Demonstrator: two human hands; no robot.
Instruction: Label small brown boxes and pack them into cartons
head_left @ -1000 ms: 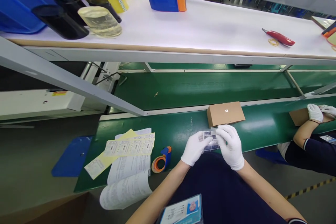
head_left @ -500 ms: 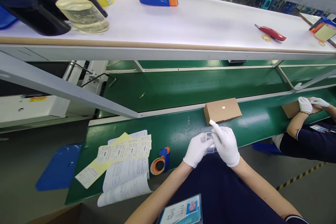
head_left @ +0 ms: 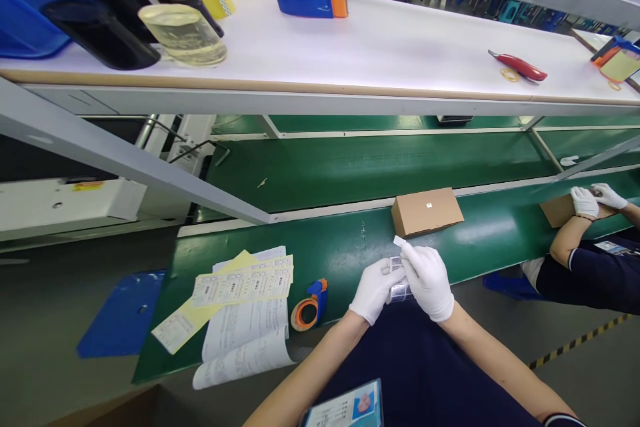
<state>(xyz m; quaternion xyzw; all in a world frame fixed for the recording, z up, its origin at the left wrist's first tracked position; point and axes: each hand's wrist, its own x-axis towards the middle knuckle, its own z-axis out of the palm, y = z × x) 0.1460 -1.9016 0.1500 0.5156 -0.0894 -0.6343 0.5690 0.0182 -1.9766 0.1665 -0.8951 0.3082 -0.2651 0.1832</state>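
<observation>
On a green conveyor (head_left: 340, 247), the left hand (head_left: 373, 290) grips a label strip (head_left: 401, 291) while the right hand (head_left: 427, 283) pinches a small white label (head_left: 399, 240), just peeled free, near a carton (head_left: 427, 212).

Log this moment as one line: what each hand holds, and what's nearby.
left hand: printed label strip | right hand: white tab | nearby: cardboard box, green conveyor belt, tape dispenser

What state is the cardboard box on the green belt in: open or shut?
Shut: the cardboard box lies on the green belt with its top flat and no flap raised.
</observation>
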